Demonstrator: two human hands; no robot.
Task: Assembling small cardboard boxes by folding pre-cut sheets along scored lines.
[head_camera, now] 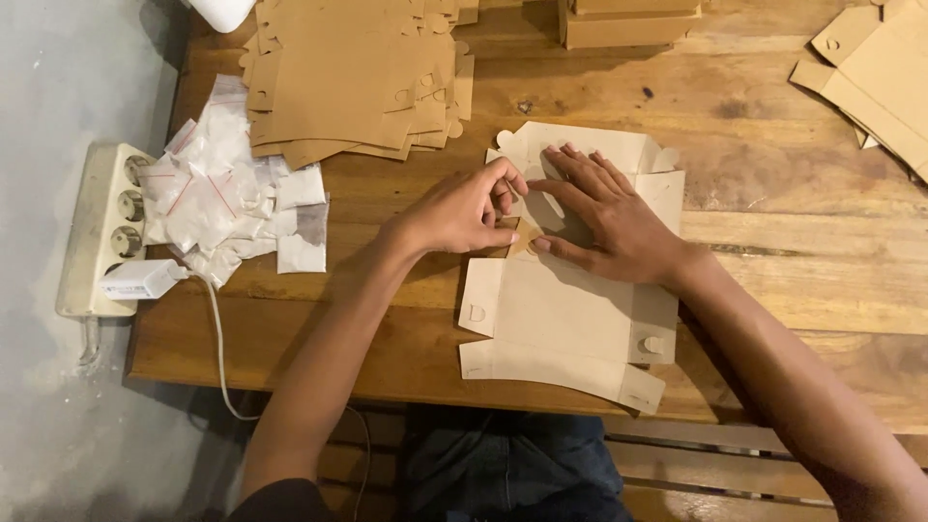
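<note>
A flat, pale cardboard box blank [561, 314] lies unfolded on the wooden table [773, 242] in front of me. My right hand [604, 217] presses flat on its upper half, fingers spread. At the blank's left edge, my left hand [462, 213] pinches a small flap, thumb and fingers closed on the cardboard beside my right thumb. The blank's lower flaps hang over the table's near edge.
A stack of brown cardboard blanks [353, 72] sits at the back left, more blanks [880, 68] at the far right. A pile of small white plastic sachets [232, 193] lies left. A white power strip [101, 227] with a plugged charger [140, 280] sits on the floor.
</note>
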